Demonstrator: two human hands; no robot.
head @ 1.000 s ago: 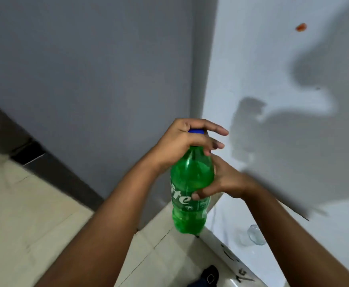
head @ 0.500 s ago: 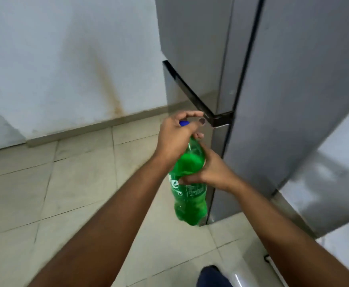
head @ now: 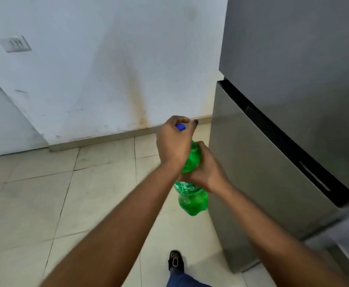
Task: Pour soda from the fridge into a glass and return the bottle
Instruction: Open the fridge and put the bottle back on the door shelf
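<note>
I hold a green soda bottle upright in the air, just left of the grey fridge. My left hand is wrapped over its top, fingers closed around the blue cap. My right hand grips the bottle's middle from the right side and hides part of the label. Both fridge doors are closed. No glass is in view.
A white stained wall with a switch plate stands behind. Beige floor tiles spread to the left. My foot in a black sandal stands on the floor below the bottle.
The view has swung left from the counter and glass to the fridge front and the wall. Both hands have kept their hold on the bottle, left on the cap.
</note>
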